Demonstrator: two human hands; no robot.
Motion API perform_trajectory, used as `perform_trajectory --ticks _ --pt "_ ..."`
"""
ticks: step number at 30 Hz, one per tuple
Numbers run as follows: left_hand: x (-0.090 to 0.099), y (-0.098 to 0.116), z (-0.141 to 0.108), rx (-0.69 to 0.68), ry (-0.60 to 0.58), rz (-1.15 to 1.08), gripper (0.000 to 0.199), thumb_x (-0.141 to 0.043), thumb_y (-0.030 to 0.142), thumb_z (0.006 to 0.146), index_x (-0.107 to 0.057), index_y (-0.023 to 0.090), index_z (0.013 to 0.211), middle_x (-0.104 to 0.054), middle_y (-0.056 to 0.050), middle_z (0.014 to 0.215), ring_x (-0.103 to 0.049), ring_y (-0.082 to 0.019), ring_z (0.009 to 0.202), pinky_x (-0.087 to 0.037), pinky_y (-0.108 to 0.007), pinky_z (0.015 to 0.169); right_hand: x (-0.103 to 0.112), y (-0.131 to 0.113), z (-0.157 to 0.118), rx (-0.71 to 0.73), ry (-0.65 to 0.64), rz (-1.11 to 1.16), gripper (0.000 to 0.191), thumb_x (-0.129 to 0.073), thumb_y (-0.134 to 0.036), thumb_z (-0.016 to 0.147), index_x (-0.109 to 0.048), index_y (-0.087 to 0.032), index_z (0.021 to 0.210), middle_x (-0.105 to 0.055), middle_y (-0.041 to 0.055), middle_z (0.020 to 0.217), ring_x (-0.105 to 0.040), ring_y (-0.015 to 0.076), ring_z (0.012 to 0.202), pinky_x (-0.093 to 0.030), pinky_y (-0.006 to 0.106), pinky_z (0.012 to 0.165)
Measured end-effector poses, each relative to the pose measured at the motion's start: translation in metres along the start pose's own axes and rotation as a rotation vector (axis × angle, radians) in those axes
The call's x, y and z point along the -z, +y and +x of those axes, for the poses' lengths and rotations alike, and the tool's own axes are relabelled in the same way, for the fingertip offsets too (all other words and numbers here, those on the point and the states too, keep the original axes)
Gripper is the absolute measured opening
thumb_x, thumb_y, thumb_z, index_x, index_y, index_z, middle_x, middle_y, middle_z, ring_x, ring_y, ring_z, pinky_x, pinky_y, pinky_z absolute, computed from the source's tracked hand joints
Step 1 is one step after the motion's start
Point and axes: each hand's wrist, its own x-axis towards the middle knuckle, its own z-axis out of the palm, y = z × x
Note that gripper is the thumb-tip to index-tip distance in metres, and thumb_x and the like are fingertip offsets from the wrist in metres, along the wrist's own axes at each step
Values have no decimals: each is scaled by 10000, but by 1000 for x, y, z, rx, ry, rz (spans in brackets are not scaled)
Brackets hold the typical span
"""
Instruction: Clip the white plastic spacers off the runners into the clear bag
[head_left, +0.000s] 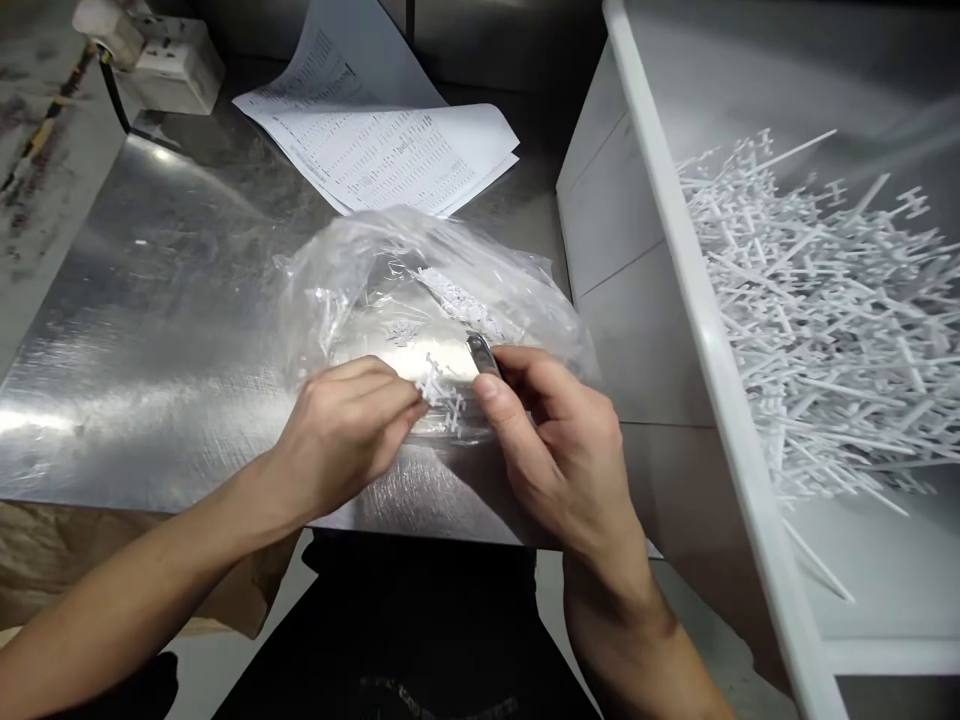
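Note:
Closed in a pinch, my left hand holds a small white branched plastic piece by its left end. My right hand is wrapped round a small metal clipper, whose tip points up and left, just right of the plastic piece and apart from it. Both hands are over the near edge of a clear plastic bag, which lies open on the metal table. Small white bits lie inside the bag.
A large white bin on the right holds a heap of white plastic sprues. Printed sheets lie behind the bag on the metal table. A power socket block is at the back left, brown paper below the table's front edge.

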Motion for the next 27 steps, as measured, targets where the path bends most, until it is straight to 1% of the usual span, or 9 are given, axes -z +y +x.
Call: perform_trajectory --ticks 2,4,5,8,13,16,21,24,27 --pt "-3 3 -4 -7 -15 -62 221 -664 130 1096 -666 195 885 -765 32 780 -775 -143 771 -619 -265 723 3 6 -6 -55 -56 5 153 -725 -294 1114 -790 -158 1143 -730 -19 774 -645 135 623 -516 296 606" --pt "-4 7 -6 -17 -21 -103 156 -667 136 1103 -690 196 961 -786 37 814 -782 -132 771 -637 -255 745 6 12 -15 -68 -99 48 143 -747 -275 1100 -798 -160 1170 -753 -15 800 -678 132 646 -549 279 619" --pt "-5 9 -6 -21 -14 -111 113 -678 141 1103 -700 195 1006 -800 37 839 -783 -128 771 -643 -252 751 6 14 -18 -55 -99 80 140 -762 -258 1088 -801 -163 1184 -771 -10 828 -700 132 670 -575 269 640" --pt "-5 10 -6 -43 14 -114 79 -717 122 1082 -699 196 1060 -808 35 854 -783 -128 769 -651 -255 750 5 17 -26 -42 -56 144 156 -806 -218 1050 -816 -173 1200 -806 -3 889 -741 129 716 -627 252 688" --pt "-6 7 -5 -87 44 -126 131 -760 72 1032 -697 179 1076 -818 13 879 -788 -150 789 -663 -289 750 2 15 -27 -128 1 173 142 -833 -193 1013 -840 -184 1154 -780 -30 805 -689 115 625 -605 241 604" --pt "-6 7 -4 -96 21 -115 135 -754 57 1028 -701 177 1059 -814 13 881 -777 -148 790 -655 -297 748 4 14 -26 -145 -2 187 152 -843 -188 1002 -848 -195 1154 -798 -25 810 -702 128 628 -612 259 601" --pt "-5 8 -5 -125 16 -105 194 -755 14 1001 -681 183 1060 -809 15 916 -753 -150 812 -638 -316 747 5 13 -24 -121 -39 166 131 -831 -213 1032 -853 -188 1159 -828 9 834 -727 162 643 -615 307 606" --pt "-4 6 -6 -153 20 -102 220 -703 -8 1007 -677 182 1114 -812 -8 963 -755 -176 853 -628 -343 735 5 13 -24 -116 -52 142 127 -820 -225 1048 -858 -186 1162 -852 32 862 -772 191 693 -635 335 642" --pt "-4 7 -3 -196 39 -80 212 -691 -13 1012 -674 174 1111 -792 -9 925 -756 -175 841 -589 -340 697 4 14 -26 -102 -38 122 122 -819 -218 1046 -866 -195 1157 -895 60 961 -825 217 774 -663 350 689"
